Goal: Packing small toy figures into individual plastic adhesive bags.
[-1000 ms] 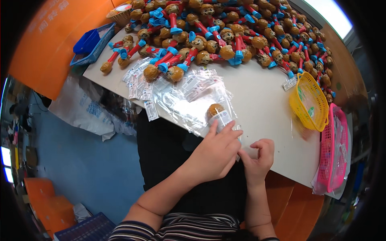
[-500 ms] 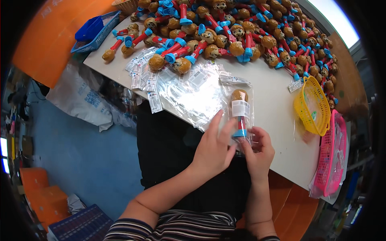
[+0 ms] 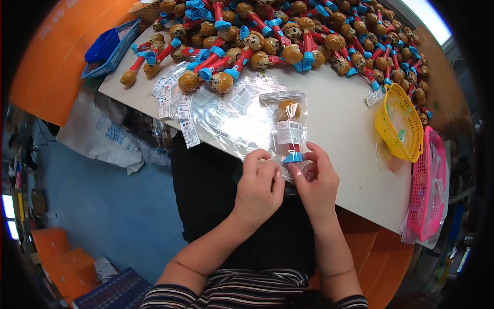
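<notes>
A clear plastic bag lies at the table's near edge. Inside it is a figure-headed toy with a brown head, red stem and blue base, and a white printed label covers its middle. My right hand grips the bag's lower end at the blue base, thumb in front and fingers curled at the right side. Beside the bag's lower left edge, my left hand is closed with bent fingers; its fingertips are partly hidden, and what they pinch, if anything, does not show.
Many similar toys are heaped across the back. Clear bags and printed paper slips lie left of the bagged toy. A yellow basket and a pink basket stand at the right, a blue basket at the far left.
The bagged toy has shifted slightly left and toward me in the view. My left hand's outstretched fingers have curled in, while my right hand keeps hold of the lower end.
</notes>
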A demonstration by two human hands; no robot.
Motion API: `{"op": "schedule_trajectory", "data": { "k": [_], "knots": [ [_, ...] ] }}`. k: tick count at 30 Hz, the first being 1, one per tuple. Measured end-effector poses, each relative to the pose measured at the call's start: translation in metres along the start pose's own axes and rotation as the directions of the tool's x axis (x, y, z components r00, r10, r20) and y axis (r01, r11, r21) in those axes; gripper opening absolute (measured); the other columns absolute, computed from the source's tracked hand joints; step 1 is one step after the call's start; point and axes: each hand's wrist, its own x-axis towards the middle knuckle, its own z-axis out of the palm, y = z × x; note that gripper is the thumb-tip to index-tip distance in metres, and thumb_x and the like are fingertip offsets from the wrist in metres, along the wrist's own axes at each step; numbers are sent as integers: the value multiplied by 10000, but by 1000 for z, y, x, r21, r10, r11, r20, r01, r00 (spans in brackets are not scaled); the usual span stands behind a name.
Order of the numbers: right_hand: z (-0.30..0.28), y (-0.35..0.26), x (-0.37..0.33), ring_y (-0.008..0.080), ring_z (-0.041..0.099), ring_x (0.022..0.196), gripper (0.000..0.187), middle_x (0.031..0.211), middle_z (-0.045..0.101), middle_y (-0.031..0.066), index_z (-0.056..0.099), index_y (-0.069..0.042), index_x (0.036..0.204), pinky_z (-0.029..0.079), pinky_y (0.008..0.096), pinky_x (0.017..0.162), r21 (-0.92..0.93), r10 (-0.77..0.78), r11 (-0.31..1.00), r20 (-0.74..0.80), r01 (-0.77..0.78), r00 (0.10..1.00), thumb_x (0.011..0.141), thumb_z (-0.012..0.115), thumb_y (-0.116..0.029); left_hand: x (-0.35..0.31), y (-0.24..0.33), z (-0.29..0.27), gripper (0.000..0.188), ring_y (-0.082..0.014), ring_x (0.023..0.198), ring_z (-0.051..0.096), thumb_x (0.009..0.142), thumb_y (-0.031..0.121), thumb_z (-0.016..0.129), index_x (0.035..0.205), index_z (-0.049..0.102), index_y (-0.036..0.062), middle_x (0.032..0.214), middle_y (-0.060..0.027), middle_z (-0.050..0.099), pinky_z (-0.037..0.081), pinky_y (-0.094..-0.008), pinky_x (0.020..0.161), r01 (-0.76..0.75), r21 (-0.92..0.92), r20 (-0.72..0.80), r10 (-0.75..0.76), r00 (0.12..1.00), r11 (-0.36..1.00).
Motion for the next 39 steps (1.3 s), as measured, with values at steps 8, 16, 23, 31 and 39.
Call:
{"op": "schedule_trajectory", "data": {
  "k": [8, 16, 23, 31, 39],
  "knots": [
    [-42, 8, -15, 104, 649, 747, 370, 857, 670, 85, 517, 31, 1209, 524, 201, 652, 452, 444, 706, 316, -545, 838, 862, 645, 28, 1, 11, -15, 298, -245, 850, 573, 657, -29, 735, 924, 642, 66, 1022, -92, 559, 468, -345, 757, -365, 219, 48, 364, 930, 905],
    [-45, 15, -17, 145, 670, 782, 344, 877, 672, 104, 509, 42, 1191, 559, 234, 699, 591, 474, 551, 360, -589, 804, 868, 627, 40, -6, 16, 7, 202, -223, 919, 558, 719, 146, 759, 897, 683, 87, 929, -6, 615, 375, -375, 814, -330, 183, 274, 275, 922, 926],
    [-44, 15, -20, 138, 669, 764, 369, 881, 667, 104, 498, 43, 1194, 555, 225, 690, 608, 491, 528, 352, -594, 797, 853, 640, 42, -11, 16, 15, 175, -232, 944, 545, 724, 101, 736, 877, 655, 79, 883, -16, 604, 361, -390, 821, -308, 160, 253, 263, 931, 938],
    [-40, 17, -21, 122, 661, 744, 235, 850, 654, 89, 515, 2, 1025, 552, 219, 678, 651, 505, 525, 280, -548, 816, 838, 640, 69, -6, 12, 10, 193, -269, 969, 530, 717, 57, 705, 859, 577, 81, 889, -42, 571, 349, -404, 851, -251, 53, 311, 222, 924, 967],
    [-54, 25, -14, 116, 652, 720, 176, 831, 640, 73, 497, -29, 897, 554, 225, 668, 660, 478, 551, 252, -511, 841, 846, 639, 61, 4, -36, -46, 95, -215, 1025, 530, 959, 141, 548, 991, 534, 53, 1036, -93, 579, 425, -353, 868, 439, -816, 386, -211, 898, 377]
  ]
}}
